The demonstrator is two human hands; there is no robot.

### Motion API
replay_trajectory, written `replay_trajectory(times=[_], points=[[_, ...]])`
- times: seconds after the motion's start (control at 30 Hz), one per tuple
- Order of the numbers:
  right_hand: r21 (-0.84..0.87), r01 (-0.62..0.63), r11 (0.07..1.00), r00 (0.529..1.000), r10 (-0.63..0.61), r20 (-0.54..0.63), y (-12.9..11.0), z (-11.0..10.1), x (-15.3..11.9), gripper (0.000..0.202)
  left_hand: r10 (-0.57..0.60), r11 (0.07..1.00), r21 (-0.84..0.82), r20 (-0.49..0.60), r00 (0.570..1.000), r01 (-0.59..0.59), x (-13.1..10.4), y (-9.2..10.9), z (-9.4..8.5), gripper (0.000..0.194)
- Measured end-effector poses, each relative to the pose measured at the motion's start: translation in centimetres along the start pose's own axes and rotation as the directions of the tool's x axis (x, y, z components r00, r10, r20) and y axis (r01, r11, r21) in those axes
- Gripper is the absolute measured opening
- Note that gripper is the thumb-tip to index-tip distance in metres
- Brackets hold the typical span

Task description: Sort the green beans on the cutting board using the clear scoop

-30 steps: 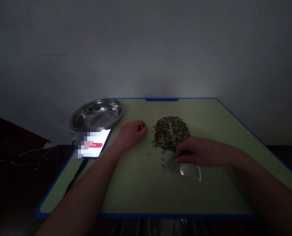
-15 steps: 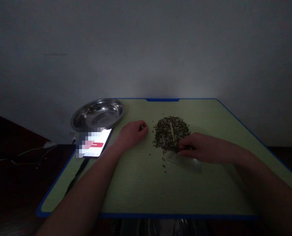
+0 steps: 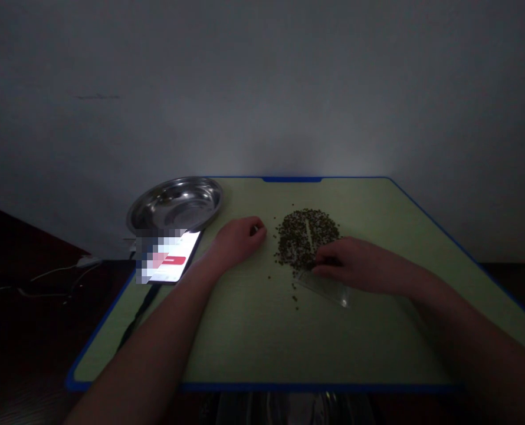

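Observation:
Small green-brown beans or seeds (image 3: 293, 239) lie in a rough round patch on the table, with a narrow bare streak through it. My right hand (image 3: 348, 262) is closed, pinching a clear flat piece of plastic (image 3: 327, 289) at the patch's near right edge. Whether that plastic is a sheet or a small bag is unclear in the dim light. Left of the patch, my left hand (image 3: 240, 241) rests on the table with its fingers curled. Anything inside those fingers is too dark to make out.
A shiny steel basin (image 3: 178, 203) stands at the back left. In front of it lies a lit phone (image 3: 176, 262), partly blurred, beside a dark strap (image 3: 138, 319). The pale green table (image 3: 253, 342) has a blue edge and meets a grey wall. A few beans are scattered nearby.
My right hand has shifted slightly left, and the clear plastic has moved left with it. My left hand has stayed in place.

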State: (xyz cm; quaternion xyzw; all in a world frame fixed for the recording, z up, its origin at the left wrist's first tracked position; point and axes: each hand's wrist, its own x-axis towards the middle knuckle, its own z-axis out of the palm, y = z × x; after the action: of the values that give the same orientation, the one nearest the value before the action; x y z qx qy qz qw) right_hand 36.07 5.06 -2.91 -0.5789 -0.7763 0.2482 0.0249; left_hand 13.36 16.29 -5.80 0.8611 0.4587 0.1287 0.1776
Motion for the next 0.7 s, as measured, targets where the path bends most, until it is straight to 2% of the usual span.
replay_trajectory(times=[0.33, 0.57, 0.7], points=[[-0.147, -0.052, 0.988, 0.991, 0.033, -0.131, -2.9, 0.6, 1.0, 0.022, -0.006, 1.0, -0.009, -0.005, 1.0, 0.006, -0.1, 0.3, 0.0, 0.026], [-0.235, 0.068, 0.97, 0.983, -0.105, -0.151, -4.7, 0.5, 3.3, 0.019, 0.01, 1.0, 0.012, -0.013, 1.0, -0.01, -0.2, 0.1, 0.1, 0.026], [-0.284, 0.183, 0.941, 0.971, -0.219, -0.098, -5.6, 0.1, 4.7, 0.018, 0.025, 1.0, 0.01, -0.005, 1.0, -0.025, -0.1, 0.0, 0.2, 0.026]])
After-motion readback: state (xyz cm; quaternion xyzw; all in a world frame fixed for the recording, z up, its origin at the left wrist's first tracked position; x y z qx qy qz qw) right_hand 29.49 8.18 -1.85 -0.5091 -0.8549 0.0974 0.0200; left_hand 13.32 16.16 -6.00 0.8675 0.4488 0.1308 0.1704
